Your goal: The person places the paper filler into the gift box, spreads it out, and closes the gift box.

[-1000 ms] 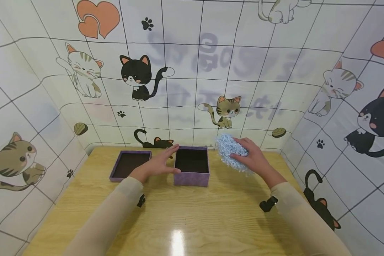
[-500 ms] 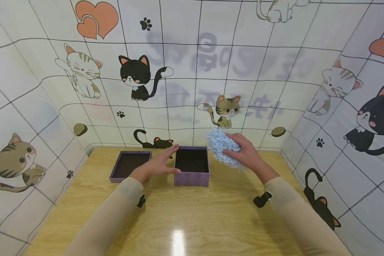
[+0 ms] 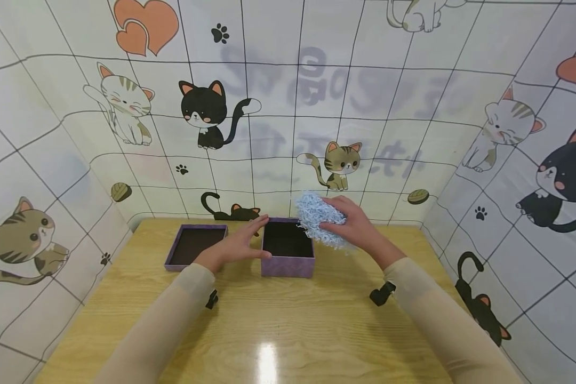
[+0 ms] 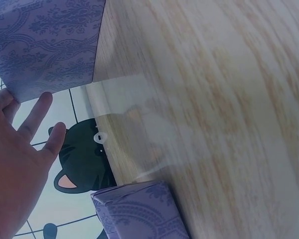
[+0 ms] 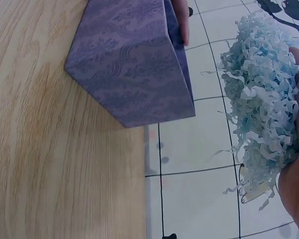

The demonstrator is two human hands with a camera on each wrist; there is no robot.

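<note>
A wad of light blue crinkled paper shred (image 3: 318, 220) is gripped by my right hand (image 3: 357, 226), up above the right rim of the purple patterned box (image 3: 288, 268). In the right wrist view the shred (image 5: 264, 94) bulges out from between thumb and fingers, with loose strands trailing. The box is uncovered and dark inside. My left hand (image 3: 237, 246) lies along the box's left side with fingers extended; its fingertips touch the rim and wall. In the left wrist view those spread fingers meet the box's side (image 4: 45, 50).
A shallow purple lid (image 3: 197, 248) lies with its dark inside up on the wooden table (image 3: 278, 330), left of the box. A white cloth with cat prints (image 3: 269, 106) hangs behind and at both sides. A black camera mount (image 3: 382, 294) sticks out from the right wrist.
My right hand has carried the paper shred leftward, from right of the box to over its right edge. The left hand and the box have stayed put.
</note>
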